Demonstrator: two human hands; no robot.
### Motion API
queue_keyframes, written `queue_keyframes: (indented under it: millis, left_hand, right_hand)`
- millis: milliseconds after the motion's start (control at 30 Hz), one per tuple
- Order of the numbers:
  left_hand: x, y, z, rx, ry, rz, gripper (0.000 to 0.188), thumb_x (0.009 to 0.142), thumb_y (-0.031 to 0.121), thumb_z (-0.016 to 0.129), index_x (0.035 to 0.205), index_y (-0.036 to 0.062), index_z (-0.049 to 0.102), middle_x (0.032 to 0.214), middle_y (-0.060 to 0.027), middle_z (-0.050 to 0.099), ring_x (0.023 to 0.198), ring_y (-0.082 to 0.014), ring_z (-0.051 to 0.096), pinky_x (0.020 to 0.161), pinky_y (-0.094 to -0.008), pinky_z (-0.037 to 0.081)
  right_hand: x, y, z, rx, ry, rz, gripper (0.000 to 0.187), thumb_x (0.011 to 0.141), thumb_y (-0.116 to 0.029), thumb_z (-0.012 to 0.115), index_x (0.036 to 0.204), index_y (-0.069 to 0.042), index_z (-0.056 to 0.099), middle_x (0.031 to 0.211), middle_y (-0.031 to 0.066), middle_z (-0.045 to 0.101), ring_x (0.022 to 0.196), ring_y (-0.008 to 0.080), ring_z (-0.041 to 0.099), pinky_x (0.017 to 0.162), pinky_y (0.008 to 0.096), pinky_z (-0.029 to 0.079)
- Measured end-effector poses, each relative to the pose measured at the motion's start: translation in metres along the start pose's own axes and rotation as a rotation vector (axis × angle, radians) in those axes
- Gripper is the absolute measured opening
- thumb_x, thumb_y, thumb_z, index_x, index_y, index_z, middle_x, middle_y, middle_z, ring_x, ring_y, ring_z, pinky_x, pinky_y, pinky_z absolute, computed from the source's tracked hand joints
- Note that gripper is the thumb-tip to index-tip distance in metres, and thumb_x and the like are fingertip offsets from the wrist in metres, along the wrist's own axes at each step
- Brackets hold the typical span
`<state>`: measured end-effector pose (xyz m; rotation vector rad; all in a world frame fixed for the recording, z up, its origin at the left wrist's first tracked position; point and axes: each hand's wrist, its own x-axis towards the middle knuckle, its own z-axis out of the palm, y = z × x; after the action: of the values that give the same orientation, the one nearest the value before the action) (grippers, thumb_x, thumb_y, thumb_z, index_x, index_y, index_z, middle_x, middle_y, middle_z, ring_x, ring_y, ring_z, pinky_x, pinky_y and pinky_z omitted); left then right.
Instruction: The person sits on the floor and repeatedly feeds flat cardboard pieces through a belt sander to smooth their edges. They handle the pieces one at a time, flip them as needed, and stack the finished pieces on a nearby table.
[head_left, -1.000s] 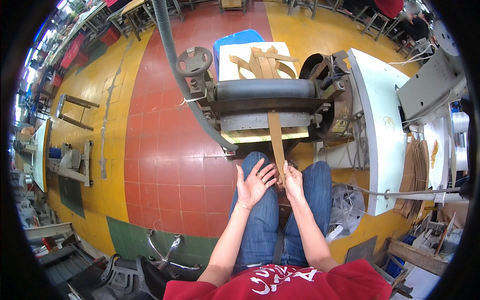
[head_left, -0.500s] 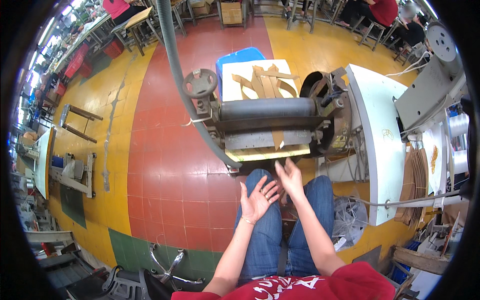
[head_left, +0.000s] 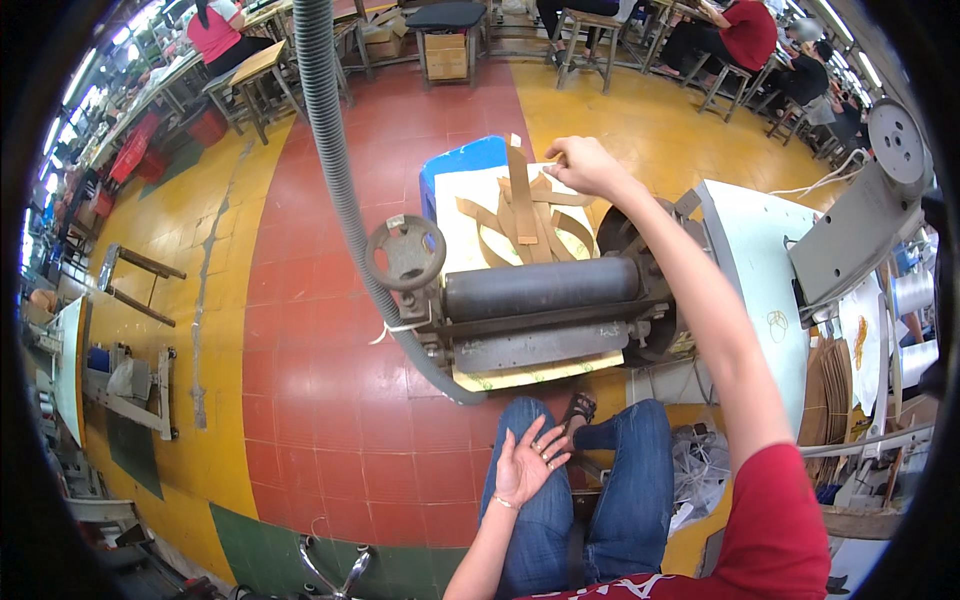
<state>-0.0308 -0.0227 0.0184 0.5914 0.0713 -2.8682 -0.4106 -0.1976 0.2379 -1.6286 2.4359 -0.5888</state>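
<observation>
My right hand is stretched out over the roller machine, beside the far pile of brown strips. Its fingers are bent but apart, and I see nothing held in them. One long strip with a pale tip lies on top of the pile, just left of that hand. Under the pile is a pale board, which lies over a blue bin. The machine's dark roller stands between the strips and my knees. My left hand is palm up above my left thigh, open, with nothing in it.
A handwheel and a grey ribbed hose flank the roller on the left. At right stands a white table with a grey machine head and stacked brown strips. Other people sit working at the back.
My right hand has gone from in front of the machine up and over to its far side. The strip at the roller's near side no longer shows there. My left hand stays palm up.
</observation>
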Motion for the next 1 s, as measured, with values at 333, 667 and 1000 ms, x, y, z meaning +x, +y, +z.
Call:
queue_keyframes:
  millis: [333, 667, 1000]
  left_hand:
    - [0.001, 0.005, 0.007, -0.081, 0.027, -0.052, 0.066, 0.095, 0.058, 0.037, 0.143, 0.0136, 0.036, 0.142, -0.0206, 0.039, 0.13, -0.037, 0.039, 0.108, -0.0548, 0.029]
    - [0.005, 0.008, 0.006, -0.138, 0.011, -0.088, 0.067, 0.096, 0.056, 0.035, 0.147, 0.0142, 0.03, 0.146, -0.0217, 0.033, 0.134, -0.0386, 0.033, 0.11, -0.055, 0.025]
    - [0.007, 0.01, 0.007, -0.18, 0.05, -0.108, 0.067, 0.095, 0.056, 0.036, 0.147, 0.0148, 0.03, 0.148, -0.0237, 0.029, 0.136, -0.0388, 0.03, 0.111, -0.0543, 0.023]
  right_hand:
    - [0.075, 0.154, 0.165, -0.779, -0.901, 0.2, 0.038, 0.07, -0.03, 0.08, 0.102, -0.012, 0.072, 0.104, 0.0086, 0.07, 0.097, 0.024, 0.066, 0.082, 0.0356, 0.053]
    - [0.155, 0.101, 0.127, -0.116, -0.93, 0.303, 0.029, 0.074, -0.032, 0.074, 0.086, -0.006, 0.072, 0.08, 0.0077, 0.069, 0.07, 0.0173, 0.067, 0.058, 0.0282, 0.053]
    - [0.122, 0.1, 0.173, -0.389, -0.801, 0.337, 0.126, 0.063, -0.09, 0.044, 0.149, -0.009, 0.0, 0.153, 0.0261, 0.003, 0.142, 0.0403, 0.008, 0.117, 0.0462, 0.013]
